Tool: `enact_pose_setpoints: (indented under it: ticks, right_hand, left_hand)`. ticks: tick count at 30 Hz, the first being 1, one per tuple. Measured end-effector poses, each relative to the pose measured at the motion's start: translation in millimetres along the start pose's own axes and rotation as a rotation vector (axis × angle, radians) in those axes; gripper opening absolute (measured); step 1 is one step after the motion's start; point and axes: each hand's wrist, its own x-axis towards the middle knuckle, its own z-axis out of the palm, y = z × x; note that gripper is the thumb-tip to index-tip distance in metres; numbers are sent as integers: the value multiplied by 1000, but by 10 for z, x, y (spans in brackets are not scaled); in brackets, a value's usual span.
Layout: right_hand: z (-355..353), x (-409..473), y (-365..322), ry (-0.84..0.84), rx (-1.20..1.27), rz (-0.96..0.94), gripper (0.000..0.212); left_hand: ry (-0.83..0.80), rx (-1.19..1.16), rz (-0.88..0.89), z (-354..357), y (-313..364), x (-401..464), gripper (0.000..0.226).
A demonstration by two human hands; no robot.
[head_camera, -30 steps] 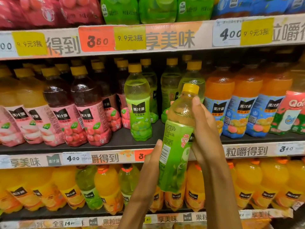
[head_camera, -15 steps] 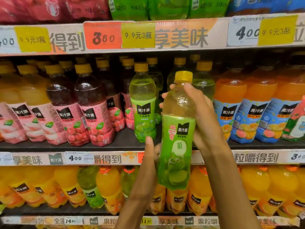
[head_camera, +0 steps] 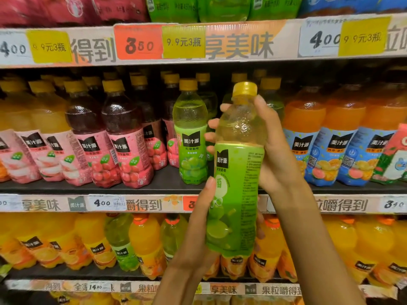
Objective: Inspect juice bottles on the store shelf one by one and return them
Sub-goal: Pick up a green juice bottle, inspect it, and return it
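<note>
Presently on hand: one green grape juice bottle (head_camera: pixel 236 172), yellow cap, held upright and clear of the shelf, in front of the middle shelf's front edge (head_camera: pixel 143 203), its label showing the brand mark at the left and a block of small print at the right. Right hand (head_camera: pixel 275 155) gripped the shoulder and upper label, fingers (head_camera: pixel 214 124) curled round the far side with tips showing at the bottle's left, thumb up by the neck. Left hand (head_camera: pixel 198 230) held the lower body, thumb pressed along the label's left edge, remaining fingers wrapped behind with tips showing at the bottle's right. Step judged: mid-inspection, label being read. Handling advice: the lower hand was best kept as the support while the upper hand turned the bottle, so each face came round slowly; the cap seal and base were worth checking before return. Adjacent stock: a matching green bottle (head_camera: pixel 191 137) stood at the shelf front just left, with an open slot beside it that looked the likely return place; dark red juice bottles (head_camera: pixel 125 137) farther left, orange juice bottles (head_camera: pixel 301 137) to the right. Return was judged to call for a straight, upright placement to avoid toppling neighbours.
</note>
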Motion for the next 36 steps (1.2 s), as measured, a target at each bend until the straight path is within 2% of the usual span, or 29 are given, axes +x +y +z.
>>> enact_pose_setpoints:
  ticks: [2,5,10,12,14,18,22,25,28,30,32,33,34,36]
  right_hand:
    - [6,-1,16,16,4,-12,44]
    - [8,2,33,103,-16,-52,39]
    - [24,-14,81,215,-151,-100,26]
    - [54,-20,88,205,-168,-78,27]
    - [76,-10,56,189,-147,-48,29]
    - [106,45,-28,177,-38,47,55]
    - [122,74,-19,135,-41,51,46]
    - [116,53,-24,169,-24,5,37]
    - [79,10,-32,240,-70,-33,25]
    - [66,-26,-24,282,-184,-81,20]
    - [61,-46,-23,292,-278,-90,20]
    - [61,-55,-34,285,-310,-70,22]
    - [53,-61,-58,267,-327,-48,26]
    - [25,-67,-115,231,-309,-21,32]
  left_hand:
    - [49,64,0,-11,-34,-6,72]
    - [250,255,28,-45,-3,-7,65]
    - [323,469,166,6,71,-35,28]
    - [322,415,175,-18,39,-48,35]
    - [336,326,152,-43,61,-71,53]
    - [200,95,70,-42,155,-90,65]
    - [88,27,20,-14,136,-53,67]
    - [92,115,-10,-40,114,-42,70]
    - [219,247,18,-63,122,-52,61]
    - [285,343,26,-22,126,-56,68]
    - [306,452,51,36,80,-54,69]
    - [313,474,90,73,64,-62,57]
    - [313,480,114,106,62,-69,46]
    - [303,422,104,132,88,-83,47]
